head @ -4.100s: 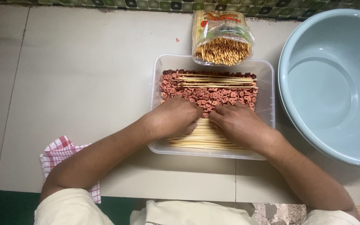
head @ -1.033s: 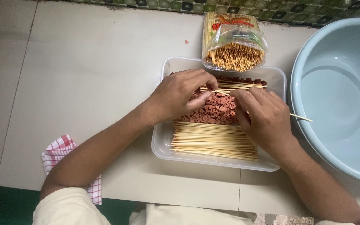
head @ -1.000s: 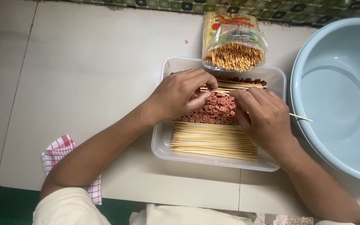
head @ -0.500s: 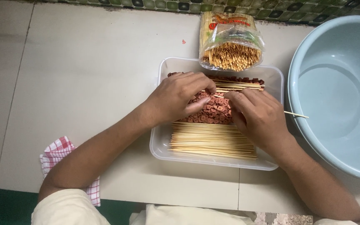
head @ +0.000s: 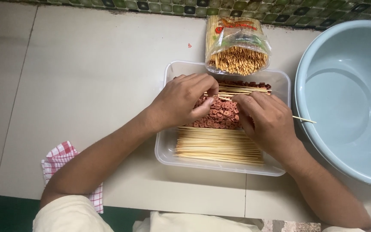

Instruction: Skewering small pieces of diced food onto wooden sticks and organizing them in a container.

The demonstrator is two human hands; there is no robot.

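Clear plastic forms the shallow rectangular tub (head: 168,148) at the centre of the pale tiled counter (head: 82,86). Inside it we see a heap of small reddish-brown sliced pieces (head: 220,117) in the middle, a flat bundle of bare bamboo skewers (head: 217,147) along the near side, and a few more sticks laid along the far side.

Our left hand (head: 181,103) rests over the heap, thumb and fingertips pinched together at the pieces; whether a piece lies between them we cannot tell. Our right hand (head: 269,122) sits just beside it, fingers curled around a single skewer (head: 305,120), whose thin end projects past the tub's right wall toward the basin.

An open plastic packet of skewers (head: 236,49) lies touching the tub's far rim, stick ends facing us. A large pale blue basin (head: 357,99) stands to the right, near the tub. A red-and-white checked cloth (head: 61,161) hangs at the counter's near left edge, well apart from both hands.
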